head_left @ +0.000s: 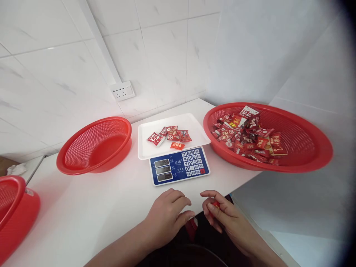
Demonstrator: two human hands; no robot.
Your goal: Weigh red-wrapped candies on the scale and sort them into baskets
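My left hand (170, 213) hovers over the table's front edge, fingers loosely curved and thumb apart, with nothing visible in it. Close by on the right, my right hand (222, 213) is closed around a small red snack packet (215, 205), mostly hidden by the fingers. In front of both hands stands a digital scale (179, 165) with a blue keypad panel. Its white tray (144, 148) carries several red snack packets (172, 133), and one small orange-red packet (177, 145) lies nearer the front.
To the right, a large red mesh basket (308, 148) holds a heap of wrapped snacks (247, 137) and overhangs the table edge. Another red basket (94, 148) stands left of the scale. A third red basket (20, 218) is cut off at far left. A socket (122, 91) sits on the tiled wall.
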